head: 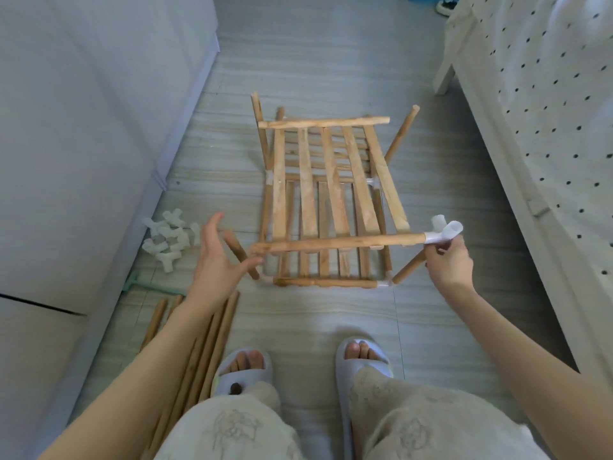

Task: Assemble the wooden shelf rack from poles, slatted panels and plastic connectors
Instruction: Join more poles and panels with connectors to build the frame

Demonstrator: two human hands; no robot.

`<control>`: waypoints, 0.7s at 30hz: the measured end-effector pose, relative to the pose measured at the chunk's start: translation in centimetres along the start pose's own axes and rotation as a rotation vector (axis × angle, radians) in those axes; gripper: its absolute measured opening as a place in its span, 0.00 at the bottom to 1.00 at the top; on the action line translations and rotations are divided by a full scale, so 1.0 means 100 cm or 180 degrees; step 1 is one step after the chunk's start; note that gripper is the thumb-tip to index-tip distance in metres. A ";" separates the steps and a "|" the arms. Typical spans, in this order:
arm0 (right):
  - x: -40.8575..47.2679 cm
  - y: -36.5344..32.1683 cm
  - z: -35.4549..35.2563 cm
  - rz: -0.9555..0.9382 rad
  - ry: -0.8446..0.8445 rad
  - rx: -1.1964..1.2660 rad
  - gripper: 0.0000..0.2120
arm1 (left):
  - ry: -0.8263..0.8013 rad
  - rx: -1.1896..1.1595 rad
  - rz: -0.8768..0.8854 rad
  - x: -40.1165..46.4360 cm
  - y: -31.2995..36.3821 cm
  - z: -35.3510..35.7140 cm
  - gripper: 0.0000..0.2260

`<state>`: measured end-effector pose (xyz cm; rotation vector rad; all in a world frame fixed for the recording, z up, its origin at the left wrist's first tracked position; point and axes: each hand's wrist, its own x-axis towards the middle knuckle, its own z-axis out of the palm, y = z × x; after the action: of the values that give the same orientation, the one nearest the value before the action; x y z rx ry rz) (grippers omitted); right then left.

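The lower tier of the pale wooden shelf rack [326,227] looks built: a slatted panel sits framed on the floor with translucent plastic connectors at its corners and short poles rising from them. A second slatted wooden panel [335,180] is lifted above it, tilted, its far rail lower in height than the near one. The right hand [447,260] pinches a white plastic T-shaped connector [442,232] already pushed onto the right end of the panel's near rail, so the panel stretches leftward and away from that grip. The left hand [217,257] is open, fingers spread, just beside the bare left end of the same rail, touching nothing that I can make out. Judging from this, that end needs a connector next, then the far corners. Beyond the open left hand lies a heap of translucent white plastic connectors [169,239] by the pale cabinet [99,127], and below that hand's forearm several long brown wooden poles [199,356] wait on the grey tiled floor [311,323], so upper tiers remain.
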<state>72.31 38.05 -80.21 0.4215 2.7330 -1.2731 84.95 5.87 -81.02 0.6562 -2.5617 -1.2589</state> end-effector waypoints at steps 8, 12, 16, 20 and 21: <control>-0.002 0.007 -0.001 -0.0034 -0.0069 -0.0223 0.17 | -0.0330 0.0844 0.0898 0.002 0.007 -0.001 0.13; -0.002 0.004 0.001 0.0176 -0.0228 -0.0378 0.19 | -0.0344 0.1264 0.1230 -0.009 0.014 0.005 0.13; -0.026 -0.007 0.005 -0.0280 -0.0457 -0.1308 0.16 | -0.0440 0.1450 0.1315 -0.015 0.024 0.017 0.16; -0.053 -0.035 0.014 -0.2520 -0.0224 -0.1365 0.04 | -0.0583 0.1334 0.1133 -0.021 0.027 0.029 0.16; -0.057 -0.043 0.017 -0.2990 -0.0255 -0.1550 0.07 | -0.0619 0.1221 0.1038 -0.021 0.026 0.031 0.15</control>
<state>76.50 32.96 -76.99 -1.0250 3.0795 -0.5928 84.83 10.43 -80.83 0.1640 -2.9479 -0.7677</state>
